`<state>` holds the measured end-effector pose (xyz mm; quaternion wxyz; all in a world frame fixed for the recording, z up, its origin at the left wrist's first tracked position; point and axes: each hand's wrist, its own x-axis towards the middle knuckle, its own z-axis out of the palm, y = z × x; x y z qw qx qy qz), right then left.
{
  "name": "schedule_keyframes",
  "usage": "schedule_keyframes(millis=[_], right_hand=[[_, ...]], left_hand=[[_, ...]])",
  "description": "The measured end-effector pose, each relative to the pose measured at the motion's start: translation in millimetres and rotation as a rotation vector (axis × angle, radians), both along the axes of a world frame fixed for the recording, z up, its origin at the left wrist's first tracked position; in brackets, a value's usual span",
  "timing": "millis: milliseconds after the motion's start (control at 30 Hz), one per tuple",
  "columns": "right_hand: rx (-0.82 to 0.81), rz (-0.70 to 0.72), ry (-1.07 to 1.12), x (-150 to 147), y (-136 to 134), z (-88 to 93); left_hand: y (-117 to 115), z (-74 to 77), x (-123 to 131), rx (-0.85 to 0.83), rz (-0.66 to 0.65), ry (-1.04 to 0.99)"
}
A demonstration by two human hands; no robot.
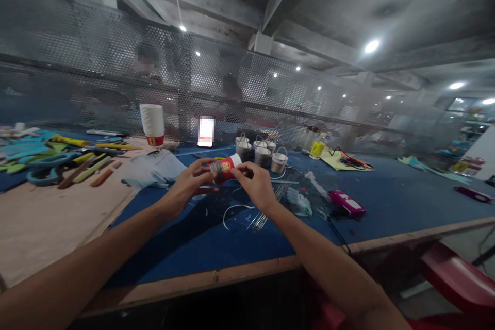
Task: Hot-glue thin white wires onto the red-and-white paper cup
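Note:
A red paper cup (230,166) lies tilted on its side in the air above the blue table. Grey-brown material covers its left end, and the white end points right. My left hand (192,181) is closed around the covered end. With thumb and fingers, my right hand (256,184) pinches the cup near its white end. Just behind my hands stand several small grey bucket-like cups (262,155) with thin looped handles. On the blue surface below are a curved white strand (228,211) and a bundle of thin metal rods (264,216).
At the left lie scissors (50,167), handled tools and a pale cloth (154,171). A stack of paper cups (152,116) and a lit phone (205,133) stand before the perforated screen (263,82). Farther right are a yellow-labelled bottle (317,147) and a magenta box (347,203).

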<state>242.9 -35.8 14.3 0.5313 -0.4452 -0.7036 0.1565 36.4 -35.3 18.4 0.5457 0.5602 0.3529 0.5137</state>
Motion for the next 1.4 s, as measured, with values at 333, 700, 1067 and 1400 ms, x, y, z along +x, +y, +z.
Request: schedule_keyframes(millis=[333,700,1067,1400], right_hand=[[-0.02,-0.011,0.012,6.7,5.2,3.2],[0.131,0.044,-0.068,17.6,17.5,9.4],[-0.06,-0.231,-0.297,46.2,41.4,8.7],[-0.499,-0.275,-0.853,80.7,27.6,5.6]], left_hand=[[-0.5,1.6,1.0,0.068,0.04,0.177],[-2.1,1.4,-0.7,0.013,-0.187,0.309],[-1.9,3.2,-2.6,-0.199,-0.321,0.107],[16.3,-7.5,-9.1,-0.154,-0.109,-0.147]])
